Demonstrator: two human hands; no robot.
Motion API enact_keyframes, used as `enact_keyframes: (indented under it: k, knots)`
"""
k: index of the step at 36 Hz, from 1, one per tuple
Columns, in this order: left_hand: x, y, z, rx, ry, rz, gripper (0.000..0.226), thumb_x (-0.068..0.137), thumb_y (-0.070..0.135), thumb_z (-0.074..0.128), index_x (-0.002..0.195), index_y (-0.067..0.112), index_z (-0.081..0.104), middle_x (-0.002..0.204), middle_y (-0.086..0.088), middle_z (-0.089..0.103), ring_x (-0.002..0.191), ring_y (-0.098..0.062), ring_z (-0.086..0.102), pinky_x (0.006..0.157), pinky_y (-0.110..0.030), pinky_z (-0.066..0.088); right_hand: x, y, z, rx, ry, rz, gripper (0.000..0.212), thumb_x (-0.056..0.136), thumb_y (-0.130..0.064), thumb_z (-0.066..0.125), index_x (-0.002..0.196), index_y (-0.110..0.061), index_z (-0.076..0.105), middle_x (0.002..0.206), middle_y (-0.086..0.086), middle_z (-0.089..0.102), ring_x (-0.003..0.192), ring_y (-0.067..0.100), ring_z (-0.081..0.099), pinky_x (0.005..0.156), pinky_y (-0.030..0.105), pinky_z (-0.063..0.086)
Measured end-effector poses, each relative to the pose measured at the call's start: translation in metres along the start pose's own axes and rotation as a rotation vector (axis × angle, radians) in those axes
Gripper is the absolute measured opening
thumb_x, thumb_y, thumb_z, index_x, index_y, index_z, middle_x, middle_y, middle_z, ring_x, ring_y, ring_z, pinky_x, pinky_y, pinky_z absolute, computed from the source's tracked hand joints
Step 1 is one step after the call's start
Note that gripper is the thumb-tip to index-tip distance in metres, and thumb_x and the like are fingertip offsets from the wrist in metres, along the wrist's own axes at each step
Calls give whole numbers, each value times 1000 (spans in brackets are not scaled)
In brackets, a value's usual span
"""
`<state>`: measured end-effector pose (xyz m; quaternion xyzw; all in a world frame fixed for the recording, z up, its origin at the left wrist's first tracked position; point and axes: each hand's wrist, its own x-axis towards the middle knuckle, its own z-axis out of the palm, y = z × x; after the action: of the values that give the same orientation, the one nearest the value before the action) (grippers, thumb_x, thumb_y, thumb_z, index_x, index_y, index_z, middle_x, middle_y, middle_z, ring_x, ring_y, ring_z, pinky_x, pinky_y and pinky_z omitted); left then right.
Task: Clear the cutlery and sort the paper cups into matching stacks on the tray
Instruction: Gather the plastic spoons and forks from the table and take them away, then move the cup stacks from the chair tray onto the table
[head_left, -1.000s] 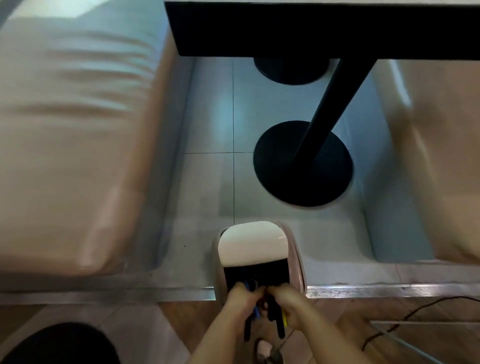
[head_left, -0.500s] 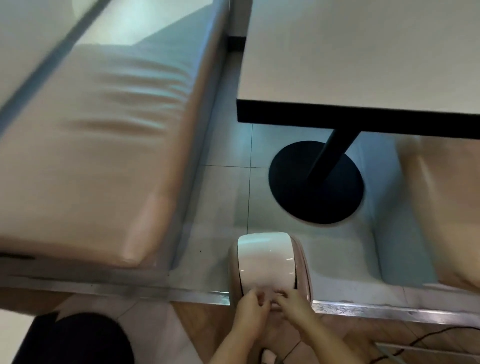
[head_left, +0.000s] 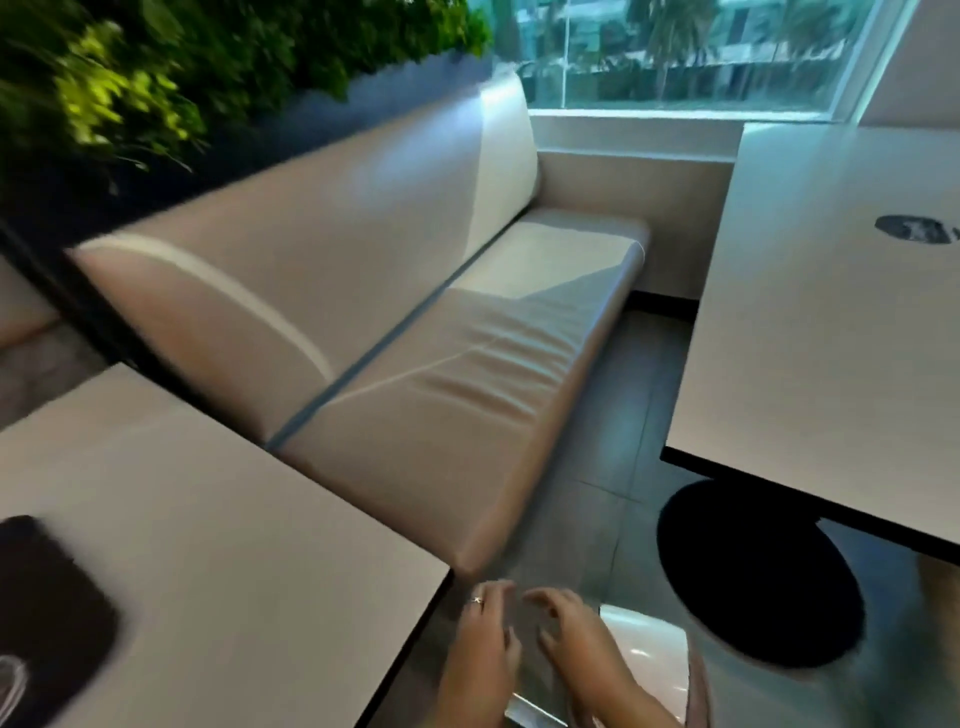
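My left hand (head_left: 483, 644) and my right hand (head_left: 576, 639) hover side by side at the bottom centre, fingers spread and holding nothing. Just right of them stands a white and pink bin (head_left: 654, 660) with its lid shut, on the floor. A dark tray (head_left: 47, 603) lies at the lower left on the near table (head_left: 234, 571), with a clear rim of something showing at the frame's edge. No cutlery or paper cups are visible. The picture is blurred by motion.
A long beige bench (head_left: 415, 374) runs from centre to the window. A second table (head_left: 831, 322) on a black pedestal base (head_left: 753, 571) stands at right. Green plants (head_left: 156, 78) fill the upper left. Grey tiled floor lies between bench and table.
The cutlery my hands held over the open bin is gone and the lid has shut. My hands have lifted off the bin, and the view has swung up and left.
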<state>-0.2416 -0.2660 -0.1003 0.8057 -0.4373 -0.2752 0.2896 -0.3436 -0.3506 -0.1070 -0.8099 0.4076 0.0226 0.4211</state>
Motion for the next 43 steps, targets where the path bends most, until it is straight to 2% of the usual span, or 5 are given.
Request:
enact_keyframes:
  k: [3, 8, 18, 26, 43]
  knots:
    - [-22, 13, -59, 44, 124, -12, 41, 83, 3, 49, 122, 12, 52, 122, -5, 53, 116, -16, 52, 99, -20, 37, -6, -49, -5, -51, 52, -156, 35, 84, -9, 53, 116, -19, 60, 118, 0, 56, 109, 19, 57, 92, 25, 41]
    - [-55, 5, -133, 205, 299, -80, 41, 92, 10, 48, 133, 14, 43, 135, -2, 44, 125, -16, 43, 104, -25, 35, -10, -135, -1, -194, 21, -379, 37, 92, -17, 48, 129, -18, 49, 132, 2, 47, 114, 25, 51, 96, 28, 38]
    - [-166, -53, -254, 430, 487, -597, 50, 95, 28, 47, 140, 10, 31, 150, -10, 25, 137, -28, 27, 106, -47, 36, -53, -283, 45, -486, -127, -820, 48, 95, -26, 45, 141, -21, 34, 152, -1, 23, 136, 17, 30, 111, 38, 20]
    - [-275, -71, -308, 417, 670, -893, 45, 95, 31, 46, 134, 10, 39, 141, -11, 39, 133, -33, 34, 106, -51, 34, -109, -368, 94, -588, -185, -1069, 62, 95, -38, 46, 147, -19, 18, 157, 3, 9, 144, 22, 8, 113, 49, 17]
    - [-447, -104, -353, 456, 845, -990, 59, 97, 36, 42, 146, 13, 19, 156, -11, 17, 143, -30, 14, 111, -58, 20, -234, -467, 200, -605, -192, -1282, 69, 95, -42, 44, 149, -21, 6, 158, 3, -9, 145, 28, -6, 113, 52, 13]
